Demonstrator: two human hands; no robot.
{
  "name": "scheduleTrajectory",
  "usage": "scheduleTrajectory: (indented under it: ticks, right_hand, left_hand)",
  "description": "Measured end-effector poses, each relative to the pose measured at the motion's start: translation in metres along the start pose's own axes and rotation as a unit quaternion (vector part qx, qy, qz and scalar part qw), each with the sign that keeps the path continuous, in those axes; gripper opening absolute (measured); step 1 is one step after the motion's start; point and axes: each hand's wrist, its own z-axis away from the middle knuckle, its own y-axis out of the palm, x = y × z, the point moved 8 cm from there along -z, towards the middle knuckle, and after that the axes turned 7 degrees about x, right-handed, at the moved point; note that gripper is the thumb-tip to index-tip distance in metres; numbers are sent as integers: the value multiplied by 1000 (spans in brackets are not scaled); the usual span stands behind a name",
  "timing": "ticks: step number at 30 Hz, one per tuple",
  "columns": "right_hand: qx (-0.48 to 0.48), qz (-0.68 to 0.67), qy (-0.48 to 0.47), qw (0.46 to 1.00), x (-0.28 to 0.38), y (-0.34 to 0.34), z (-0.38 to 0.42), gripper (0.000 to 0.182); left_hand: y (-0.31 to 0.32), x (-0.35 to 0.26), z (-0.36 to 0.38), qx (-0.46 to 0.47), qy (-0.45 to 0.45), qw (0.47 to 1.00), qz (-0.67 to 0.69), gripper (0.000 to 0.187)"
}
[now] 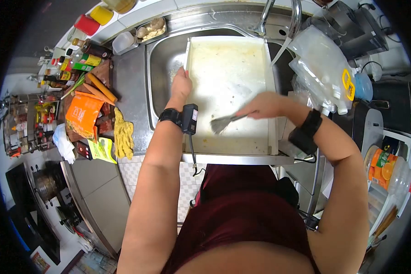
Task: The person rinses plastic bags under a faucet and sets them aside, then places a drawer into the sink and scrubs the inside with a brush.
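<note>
A large white drawer-like tray (228,86) rests across the sink, its inside specked with dark and yellowish crumbs. My left hand (181,85) grips the tray's left side wall, the thumb showing over the rim and the other fingers mostly hidden. In my right hand (267,106) is a small brush (222,122) with grey bristles, held by its handle over the lower middle of the tray. The bristles point left and seem to touch the tray floor. Motion blurs this hand slightly.
The steel sink (162,64) lies beneath the tray, with a faucet (264,18) behind. On the left counter are a yellow cloth (123,134), carrots (100,87), an orange packet (83,112) and several bottles. Clear plastic bags (317,64) crowd the right side.
</note>
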Motion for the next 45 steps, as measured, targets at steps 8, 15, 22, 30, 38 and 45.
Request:
scheduleTrajectory:
  ticks: [8,15,22,30,38,45]
  right_hand:
    - [-70,48,66,994,-11,-26,5,31]
    - [-73,78,105,989,-53,-41,54,29]
    - [-79,124,151,977,-48,-32,18,33]
    - [-99,130,153,975,-58,-38,62,33]
    - [-39,92,48,994,-22,-12,63,35]
    - [-129,189,237,944,-80,-53,62,23]
  left_hand:
    - [1,-9,4,-23,-23,979,-203,53]
    - [47,-59,34,200,74,904,-369,63]
    - [101,-57,80,466,70,810,-350,65]
    - [112,-37,83,454,13,811,-369,70]
    - [116,-61,95,502,51,795,-338,76]
    - [117,-61,101,500,35,797,-338,76]
